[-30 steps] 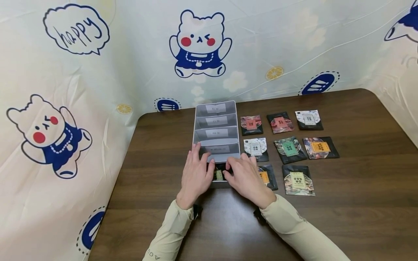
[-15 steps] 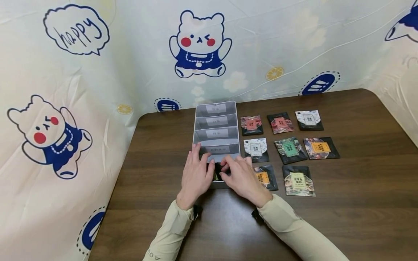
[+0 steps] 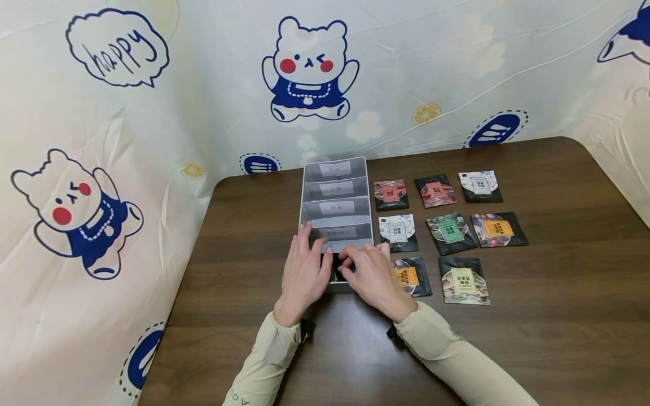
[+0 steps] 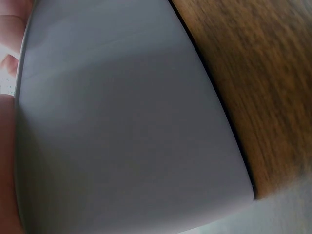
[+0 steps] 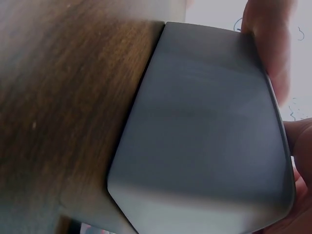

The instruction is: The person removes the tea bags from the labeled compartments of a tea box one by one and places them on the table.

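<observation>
A grey divided box (image 3: pixel 341 222) with paper labels stands upright in the head view. A dark tea sachet (image 3: pixel 333 274) lies in its nearest compartment, mostly hidden by the hands. My left hand (image 3: pixel 306 270) rests along the box's left edge, fingers fairly straight, thumb reaching over the near compartment. My right hand (image 3: pixel 373 276) bends over the right edge, thumb and index fingertip close together at the sachet, seeming to pinch it. Both wrist views are largely filled by the box's plain near wall, with parts of the fingers at its rim.
Right of the box, several tea sachets lie flat on the brown wooden table (image 3: pixel 553 270). One with an orange label (image 3: pixel 407 277) is partly under my right hand; a yellow-labelled one (image 3: pixel 464 281) lies farther right. A printed curtain (image 3: pixel 396 67) hangs behind.
My right hand has shifted slightly left, its thumb and index finger drawing together over the sachet, whose label is now covered. My left hand and the box have stayed put.
</observation>
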`<state>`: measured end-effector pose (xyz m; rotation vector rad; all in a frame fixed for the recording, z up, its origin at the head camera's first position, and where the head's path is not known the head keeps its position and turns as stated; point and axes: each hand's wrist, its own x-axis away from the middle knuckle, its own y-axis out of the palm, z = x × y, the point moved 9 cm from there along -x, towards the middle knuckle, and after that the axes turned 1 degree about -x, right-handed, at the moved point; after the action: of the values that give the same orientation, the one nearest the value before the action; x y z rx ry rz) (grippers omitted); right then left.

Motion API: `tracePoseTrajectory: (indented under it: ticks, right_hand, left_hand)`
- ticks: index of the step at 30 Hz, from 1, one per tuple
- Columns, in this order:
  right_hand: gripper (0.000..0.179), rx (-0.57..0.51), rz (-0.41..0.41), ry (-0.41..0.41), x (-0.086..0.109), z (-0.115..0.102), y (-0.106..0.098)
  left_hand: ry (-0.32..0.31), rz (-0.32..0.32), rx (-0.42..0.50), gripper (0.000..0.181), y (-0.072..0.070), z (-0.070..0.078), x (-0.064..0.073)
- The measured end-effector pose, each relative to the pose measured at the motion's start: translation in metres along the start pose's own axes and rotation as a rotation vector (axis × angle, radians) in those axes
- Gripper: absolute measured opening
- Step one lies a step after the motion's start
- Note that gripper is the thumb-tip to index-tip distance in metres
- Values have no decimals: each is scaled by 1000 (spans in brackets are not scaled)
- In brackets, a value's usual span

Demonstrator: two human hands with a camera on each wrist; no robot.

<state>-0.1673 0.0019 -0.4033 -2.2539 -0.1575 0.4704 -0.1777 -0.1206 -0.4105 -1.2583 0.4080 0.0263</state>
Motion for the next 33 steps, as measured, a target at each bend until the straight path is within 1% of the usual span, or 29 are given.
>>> tracePoseTrajectory:
  ticks: [3,7,13,17,21,28,33]
  right_hand:
    - [12,3,19,0,0,1,0]
    - [15,-1,25,8,0,2,0]
    - [19,-3,-17,26,0,3,-1]
    - [13,0,-55,22,0,3,-1]
    - [4,10,-68,14,1,2,-1]
    - [7,51,-51,30,2,1,0]
    - [15,48,-15,43,2,1,1]
  left_hand:
    - [-4,-3,3,35,1,0,0]
    - [-8,-12,4,34,2,0,-1]
    - [-8,-10,3,35,1,-1,-1]
    - [-14,-19,8,36,2,-1,-1]
    - [-21,-18,13,36,2,-2,0]
    - [-11,-4,12,36,1,-1,0]
    - [-9,-2,5,36,2,0,0]
